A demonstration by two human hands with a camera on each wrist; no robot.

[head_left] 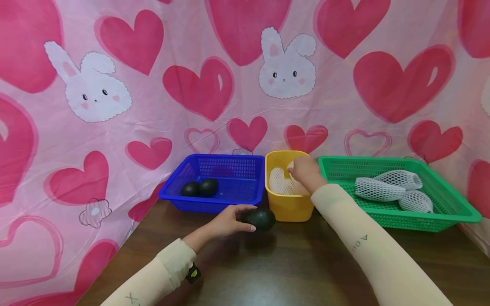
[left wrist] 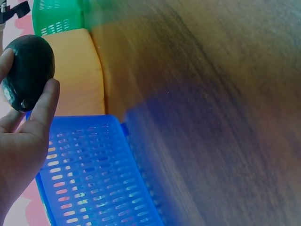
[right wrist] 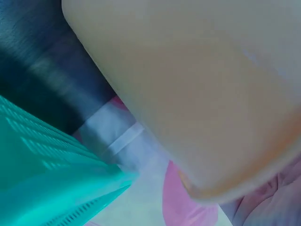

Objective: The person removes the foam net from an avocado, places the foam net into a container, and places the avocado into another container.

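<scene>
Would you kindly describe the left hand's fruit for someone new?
On the table, a blue basket stands beside a yellow bin. In front of them, the left hand grips the dark oval fruit; unlike its two lookalikes in the basket, it is held.

Left to right on brown wooden surface (head_left: 325, 267): blue rectangular plastic basket (head_left: 214, 207), yellow rectangular plastic tub (head_left: 289, 208), green rectangular plastic basket (head_left: 409, 222); dark oval fruit (head_left: 262, 219) before tub.
</scene>
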